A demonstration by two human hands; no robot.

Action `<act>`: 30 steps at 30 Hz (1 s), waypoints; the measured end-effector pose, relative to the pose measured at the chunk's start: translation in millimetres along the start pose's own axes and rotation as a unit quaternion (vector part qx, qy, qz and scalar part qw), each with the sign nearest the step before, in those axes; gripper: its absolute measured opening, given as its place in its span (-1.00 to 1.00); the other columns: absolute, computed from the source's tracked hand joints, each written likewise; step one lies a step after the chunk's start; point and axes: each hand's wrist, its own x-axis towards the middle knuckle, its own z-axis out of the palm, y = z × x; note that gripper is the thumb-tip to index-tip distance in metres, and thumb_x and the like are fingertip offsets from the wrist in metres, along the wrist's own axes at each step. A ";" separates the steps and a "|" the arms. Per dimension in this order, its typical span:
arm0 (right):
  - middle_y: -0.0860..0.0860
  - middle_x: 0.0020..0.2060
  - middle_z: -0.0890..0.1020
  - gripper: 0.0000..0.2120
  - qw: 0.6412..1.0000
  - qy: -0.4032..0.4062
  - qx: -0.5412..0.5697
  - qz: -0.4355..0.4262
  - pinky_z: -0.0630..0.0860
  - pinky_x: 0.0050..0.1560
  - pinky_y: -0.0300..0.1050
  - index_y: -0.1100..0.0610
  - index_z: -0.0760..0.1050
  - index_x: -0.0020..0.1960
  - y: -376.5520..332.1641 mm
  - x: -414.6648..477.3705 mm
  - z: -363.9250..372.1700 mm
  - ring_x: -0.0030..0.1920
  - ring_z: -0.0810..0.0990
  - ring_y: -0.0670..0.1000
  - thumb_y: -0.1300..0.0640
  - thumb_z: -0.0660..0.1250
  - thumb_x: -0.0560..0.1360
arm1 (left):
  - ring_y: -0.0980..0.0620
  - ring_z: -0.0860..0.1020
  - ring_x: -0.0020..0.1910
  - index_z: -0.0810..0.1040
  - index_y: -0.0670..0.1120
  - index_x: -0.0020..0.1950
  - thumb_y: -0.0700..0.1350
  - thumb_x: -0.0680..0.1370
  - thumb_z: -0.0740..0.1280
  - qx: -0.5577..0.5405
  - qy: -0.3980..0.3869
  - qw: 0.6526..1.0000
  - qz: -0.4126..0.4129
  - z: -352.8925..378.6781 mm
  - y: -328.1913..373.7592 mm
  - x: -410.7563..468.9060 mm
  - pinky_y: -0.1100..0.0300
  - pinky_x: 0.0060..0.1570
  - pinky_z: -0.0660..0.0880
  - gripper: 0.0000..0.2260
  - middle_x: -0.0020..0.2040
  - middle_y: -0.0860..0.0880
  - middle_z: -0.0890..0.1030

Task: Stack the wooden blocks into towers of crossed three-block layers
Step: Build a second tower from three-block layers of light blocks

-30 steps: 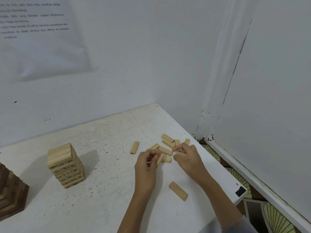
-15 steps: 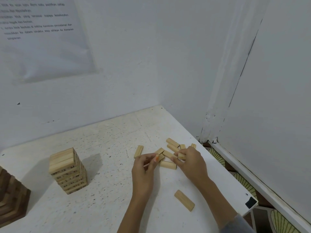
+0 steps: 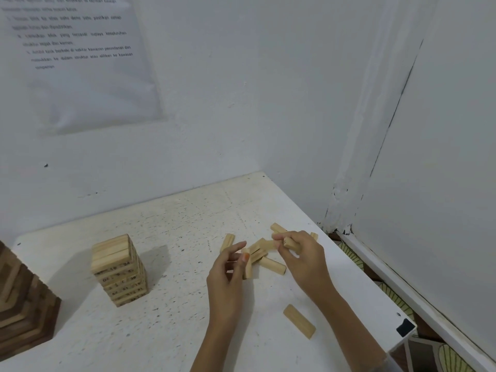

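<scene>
A tower of light wooden blocks (image 3: 118, 269) in crossed layers stands on the white table (image 3: 166, 331) at left. Several loose blocks (image 3: 272, 265) lie in a heap near the table's right edge. My left hand (image 3: 228, 275) holds a block (image 3: 248, 267) upright between thumb and fingers, just left of the heap. My right hand (image 3: 303, 256) pinches another block (image 3: 291, 243) above the heap's far side. One block (image 3: 227, 242) lies apart to the left of the heap and another single block (image 3: 299, 321) lies nearer me.
A dark wooden stepped stack (image 3: 21, 310) sits at the table's left edge. White walls close in behind and to the right. The table's right edge (image 3: 375, 291) drops to a patterned floor. A printed sheet (image 3: 80, 57) hangs on the wall.
My right hand has lifted a block from the heap. My left hand has turned its block more upright. The view has shifted slightly.
</scene>
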 end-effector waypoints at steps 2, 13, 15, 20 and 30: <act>-0.10 -0.05 0.63 -0.76 0.999 -0.028 0.022 -0.001 0.44 0.17 -0.22 -0.10 0.60 -0.06 -8.9 -0.8 2.1 0.10 0.56 -0.16 0.25 0.37 0.52 | 0.22 0.54 -0.15 0.61 0.06 0.13 -0.15 0.60 0.30 -0.002 0.011 1.000 0.005 -4.7 1.3 -0.9 0.38 -0.16 0.47 -0.82 -0.05 0.05 0.61; -0.14 -0.21 0.69 -0.94 0.978 -0.135 0.154 0.042 0.45 -0.08 -0.46 0.16 0.66 -0.07 -47.7 -25.4 56.2 -0.10 0.61 -0.27 0.25 0.43 0.47 | 0.16 0.56 -0.22 0.63 0.02 0.06 -0.19 0.57 0.33 0.015 0.046 0.999 0.004 -68.1 5.7 -17.4 0.38 -0.23 0.47 -0.84 -0.16 0.05 0.63; -0.10 -0.17 0.70 -0.92 0.974 -0.155 0.162 0.045 0.45 -0.05 -0.45 0.12 0.67 -0.07 -50.3 -30.0 69.0 -0.07 0.62 -0.25 0.24 0.41 0.49 | 0.15 0.56 -0.24 0.64 0.04 0.03 -0.20 0.56 0.34 0.020 0.033 0.999 -0.005 -82.6 2.2 -21.5 0.37 -0.23 0.46 -0.84 -0.24 0.10 0.62; -0.10 -0.19 0.70 -0.89 0.966 -0.173 0.177 0.069 0.46 -0.05 -0.42 0.09 0.65 -0.13 -54.8 -43.5 99.0 -0.10 0.62 -0.24 0.26 0.40 0.49 | 0.17 0.55 -0.29 0.64 -0.01 0.03 -0.28 0.57 0.30 0.017 0.015 0.999 -0.036 -111.4 -0.7 -33.5 0.37 -0.24 0.45 -0.80 -0.27 0.13 0.59; -0.08 -0.06 0.59 -0.93 0.966 -0.243 0.067 0.060 0.42 -0.05 -0.37 0.04 0.60 -0.01 -64.4 -69.9 128.3 0.00 0.55 -0.15 0.09 0.36 0.53 | 0.18 0.57 -0.25 0.64 0.01 -0.03 -0.26 0.55 0.33 0.089 0.056 0.993 -0.053 -145.0 -10.2 -49.7 0.39 -0.20 0.46 -0.82 -0.22 0.07 0.63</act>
